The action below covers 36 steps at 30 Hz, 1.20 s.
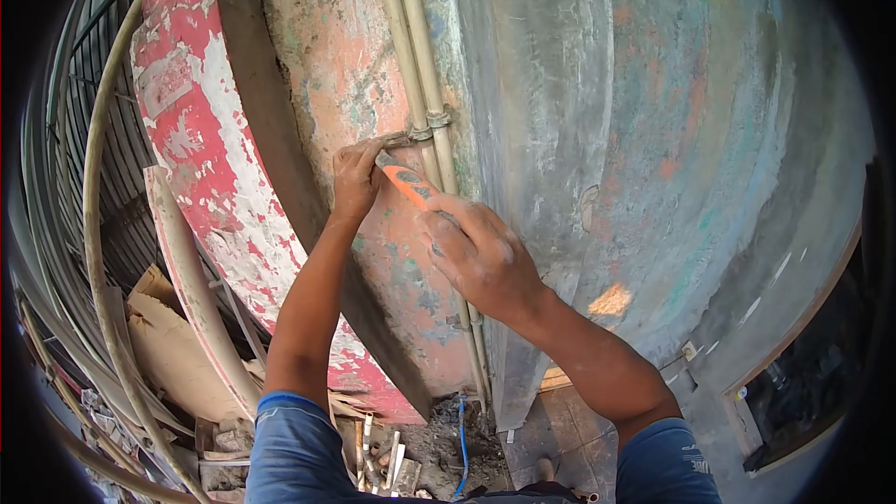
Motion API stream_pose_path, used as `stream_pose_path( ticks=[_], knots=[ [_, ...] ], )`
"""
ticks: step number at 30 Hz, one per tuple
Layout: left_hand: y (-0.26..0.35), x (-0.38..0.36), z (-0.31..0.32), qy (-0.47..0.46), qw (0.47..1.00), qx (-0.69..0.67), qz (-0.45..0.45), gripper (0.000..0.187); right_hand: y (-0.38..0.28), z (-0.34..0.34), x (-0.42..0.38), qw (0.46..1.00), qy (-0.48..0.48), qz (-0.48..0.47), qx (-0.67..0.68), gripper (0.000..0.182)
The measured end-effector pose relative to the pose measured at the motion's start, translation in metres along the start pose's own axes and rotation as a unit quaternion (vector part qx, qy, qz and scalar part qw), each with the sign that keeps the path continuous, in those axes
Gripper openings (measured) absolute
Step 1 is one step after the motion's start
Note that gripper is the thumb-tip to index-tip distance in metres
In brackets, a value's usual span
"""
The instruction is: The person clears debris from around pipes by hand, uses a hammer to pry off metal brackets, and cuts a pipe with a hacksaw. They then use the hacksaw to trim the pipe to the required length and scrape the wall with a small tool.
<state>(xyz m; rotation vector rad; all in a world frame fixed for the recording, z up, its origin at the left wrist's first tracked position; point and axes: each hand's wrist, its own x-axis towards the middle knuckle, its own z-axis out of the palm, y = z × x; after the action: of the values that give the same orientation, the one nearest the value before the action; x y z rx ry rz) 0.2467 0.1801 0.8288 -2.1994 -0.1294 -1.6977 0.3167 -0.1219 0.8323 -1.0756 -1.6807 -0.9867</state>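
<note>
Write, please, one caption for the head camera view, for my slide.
Right hand grips an orange tool, the left hand close to clamps on two pipes along a weathered wall.

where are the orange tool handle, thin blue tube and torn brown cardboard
Orange tool handle [407, 183], head view: middle of its exposed part.
Thin blue tube [464, 441], head view: middle of its visible length.
Torn brown cardboard [177, 359], head view: broad face.

Person wears blue short sleeves: left sleeve [294, 448] with brighter blue edging and a small pale mark, right sleeve [665, 467] with pale lettering.
</note>
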Motion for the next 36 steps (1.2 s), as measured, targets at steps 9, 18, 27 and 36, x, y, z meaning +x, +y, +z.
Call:
stream_pose_path(
  ticks=[9,18,27,36],
  knots=[
    [-0.001,0.002,0.008,0.006,0.998,-0.061,0.023,0.048,-0.016,-0.002,0.003,0.999,-0.009,-0.037,0.014,0.038],
    [0.062,0.007,-0.043,0.039,0.953,-0.298,-0.027,0.017,-0.059,0.06,0.019,0.999,-0.025,-0.047,0.008,0.037],
    [0.065,0.004,-0.056,-0.019,0.953,-0.304,-0.008,0.017,-0.01,-0.004,0.046,0.92,0.263,0.129,0.259,0.051],
    [0.031,-0.083,-0.162,-0.064,0.819,-0.501,-0.273,0.016,-0.128,0.177,0.053,0.911,0.016,-0.028,0.41,0.047]
  ],
)
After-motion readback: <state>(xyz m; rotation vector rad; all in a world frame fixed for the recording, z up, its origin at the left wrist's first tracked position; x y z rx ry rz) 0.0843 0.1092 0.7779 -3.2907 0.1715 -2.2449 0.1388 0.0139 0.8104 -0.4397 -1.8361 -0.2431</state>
